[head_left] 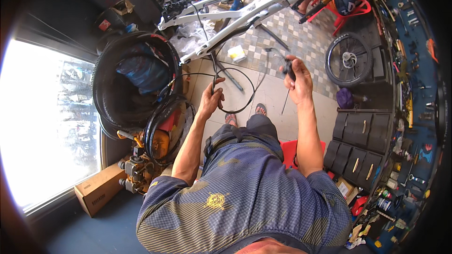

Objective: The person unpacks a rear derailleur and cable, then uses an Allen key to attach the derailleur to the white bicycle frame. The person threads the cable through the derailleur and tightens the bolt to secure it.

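Observation:
A white bicycle frame hangs at the top of the head view, ahead of me. Below its left end, my left hand is closed around a black cable, which loops out to the right and back. To the right, my raised right hand is closed on a dark handle-like object, partly hidden by the fingers. A thin dark rod or wire points down below that hand; I cannot tell whether it belongs to the same object.
Bicycle tyres and rims stack up at the left, by a bright window. A wheel leans at the right, near black drawers and a wall of tools. A red stool stands behind my right side. Someone sits on a red chair at the upper right.

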Tool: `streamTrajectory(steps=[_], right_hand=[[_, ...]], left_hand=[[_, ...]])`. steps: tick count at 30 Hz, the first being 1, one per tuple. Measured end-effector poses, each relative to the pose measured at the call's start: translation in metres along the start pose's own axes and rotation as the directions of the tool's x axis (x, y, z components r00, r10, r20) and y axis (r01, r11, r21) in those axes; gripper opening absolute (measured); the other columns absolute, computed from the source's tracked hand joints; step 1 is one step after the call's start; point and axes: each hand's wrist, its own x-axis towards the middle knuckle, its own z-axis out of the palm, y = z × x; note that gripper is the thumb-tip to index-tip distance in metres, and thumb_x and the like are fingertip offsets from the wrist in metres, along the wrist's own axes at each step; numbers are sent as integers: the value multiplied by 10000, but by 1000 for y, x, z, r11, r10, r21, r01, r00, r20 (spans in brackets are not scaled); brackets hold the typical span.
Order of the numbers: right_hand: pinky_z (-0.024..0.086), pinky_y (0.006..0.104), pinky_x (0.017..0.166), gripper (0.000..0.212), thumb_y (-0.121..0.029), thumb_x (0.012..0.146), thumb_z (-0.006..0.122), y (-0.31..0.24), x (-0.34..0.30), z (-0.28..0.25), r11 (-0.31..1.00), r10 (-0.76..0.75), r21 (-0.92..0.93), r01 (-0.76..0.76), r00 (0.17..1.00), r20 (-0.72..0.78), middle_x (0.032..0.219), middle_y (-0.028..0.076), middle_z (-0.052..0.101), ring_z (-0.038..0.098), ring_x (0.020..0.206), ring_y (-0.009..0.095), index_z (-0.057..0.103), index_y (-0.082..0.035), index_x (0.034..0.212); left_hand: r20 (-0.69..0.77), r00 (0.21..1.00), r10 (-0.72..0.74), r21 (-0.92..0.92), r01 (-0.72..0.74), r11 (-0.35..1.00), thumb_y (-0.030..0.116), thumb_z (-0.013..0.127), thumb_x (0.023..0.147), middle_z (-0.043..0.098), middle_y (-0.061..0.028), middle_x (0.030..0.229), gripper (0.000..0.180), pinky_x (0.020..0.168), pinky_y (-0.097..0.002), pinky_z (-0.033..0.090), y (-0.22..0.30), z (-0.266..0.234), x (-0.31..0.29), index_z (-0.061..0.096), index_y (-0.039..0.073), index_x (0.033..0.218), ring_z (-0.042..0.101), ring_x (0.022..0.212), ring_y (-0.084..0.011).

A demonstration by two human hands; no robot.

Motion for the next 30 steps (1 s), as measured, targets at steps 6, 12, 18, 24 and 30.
streamTrajectory(steps=[6,12,18,24,30], right_hand=[[390,210,508,245,-252,968,700,32,46,-17,805,-248,-575,150,964,-97,819,20,637,487,582,33,701,-107,1165],[501,295,831,379,-195,810,831,111,56,-10,583,372,-806,102,848,377,935,10,699,615,881,111,699,-68,1141],[467,292,742,393,-269,797,868,103,24,39,721,370,-692,-32,862,345,808,-23,617,550,784,94,690,-69,1085],[433,240,683,413,-230,821,857,97,21,38,793,301,-609,-9,875,379,850,-32,628,536,765,69,680,-70,1158],[288,181,511,466,-86,927,683,84,16,34,886,395,-401,-232,831,392,883,-47,622,429,634,8,580,-76,1380]], left_hand=[[173,983,-61,-44,69,997,179,529,1053,521,13,657,308,437,-213,370,29,4,-12,556,92,1347,459,444,-57],[96,986,-139,-164,154,974,212,526,1063,528,2,671,242,421,-229,366,15,7,-3,589,89,1261,467,454,-64],[-154,987,-49,181,76,981,212,590,1028,571,-29,742,342,424,-242,389,7,9,4,500,53,1318,484,465,-97],[-234,936,263,399,-155,904,330,644,992,526,-271,1249,535,867,-465,526,2,26,7,488,27,1404,619,1031,-373],[125,958,-259,476,171,862,459,627,992,552,-207,1174,495,549,-314,522,16,21,22,677,-30,1056,682,846,-212]])
